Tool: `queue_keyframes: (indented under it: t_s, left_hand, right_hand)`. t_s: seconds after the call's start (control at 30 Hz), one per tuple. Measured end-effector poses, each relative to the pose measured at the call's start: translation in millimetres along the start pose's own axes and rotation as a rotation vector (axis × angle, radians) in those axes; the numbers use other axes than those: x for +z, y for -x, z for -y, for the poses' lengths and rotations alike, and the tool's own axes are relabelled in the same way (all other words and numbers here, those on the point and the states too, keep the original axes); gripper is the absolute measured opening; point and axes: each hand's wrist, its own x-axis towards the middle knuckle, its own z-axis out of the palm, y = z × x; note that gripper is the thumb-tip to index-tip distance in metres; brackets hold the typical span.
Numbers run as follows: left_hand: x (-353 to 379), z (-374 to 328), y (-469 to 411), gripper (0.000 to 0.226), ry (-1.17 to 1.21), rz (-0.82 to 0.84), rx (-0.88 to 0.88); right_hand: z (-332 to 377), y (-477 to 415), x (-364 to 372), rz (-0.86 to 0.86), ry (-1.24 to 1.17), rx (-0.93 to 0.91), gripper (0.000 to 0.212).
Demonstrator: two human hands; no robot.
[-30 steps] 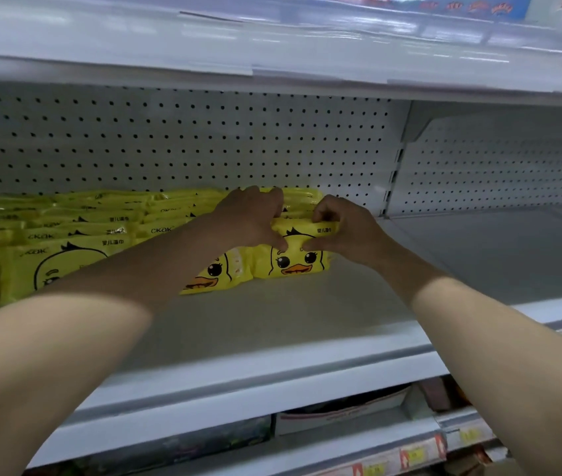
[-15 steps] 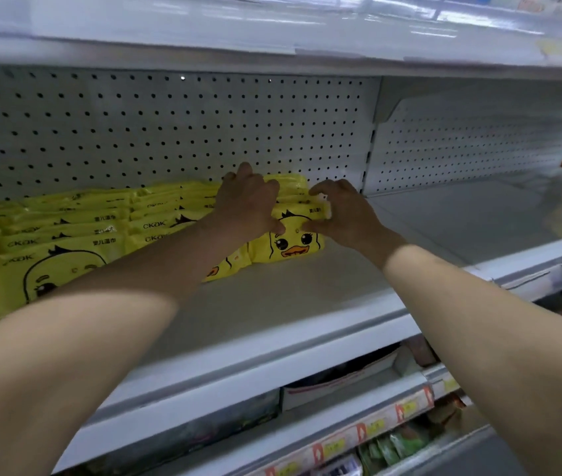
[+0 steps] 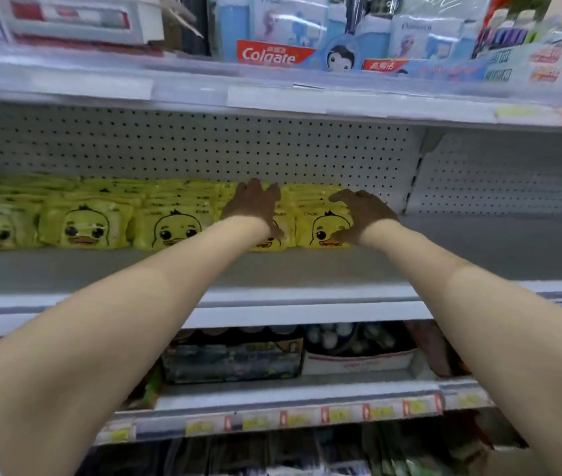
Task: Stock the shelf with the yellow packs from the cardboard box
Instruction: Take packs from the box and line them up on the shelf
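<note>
In the head view the yellow packs [image 3: 176, 228] stand in stacks, side by side, at the back of the middle shelf [image 3: 307, 269], against the pegboard [image 3: 204, 149]. The left hand [image 3: 255, 207] lies with fingers extended over the second stack from the right and hides most of its front. The right hand [image 3: 363, 214] is spread open on the last stack. Colgate boxes [image 3: 269, 55] stand on the shelf above, and price tags [image 3: 338, 414] run below

White shelf [image 3: 307, 269]; yellow packs [image 3: 83, 225] in stacks
</note>
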Motion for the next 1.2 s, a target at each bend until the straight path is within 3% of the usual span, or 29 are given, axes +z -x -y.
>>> queue_keyframes:
  t_s: [0.33, 0.67, 1.0, 1.2]
  left_hand:
    - [-7, 34, 197, 0.075, 0.009, 0.064, -0.199]
    - [-41, 130, 358, 0.074, -0.072, 0.042, -0.488]
    - [-56, 271, 448, 0.070, -0.154, 0.070, -0.706]
    - [-27, 403, 471, 0.071, -0.142, 0.157, -0.751]
  right_hand:
    - [91, 133, 37, 0.083, -0.027, -0.265, 0.077]
    - [238, 203, 69, 0.186, -0.111, -0.551, 0.076]
    - [408, 214, 131, 0.250, -0.059, -0.796, 0.080]
    - [527, 195, 221, 0.338, -0.069, -0.797, 0.075]
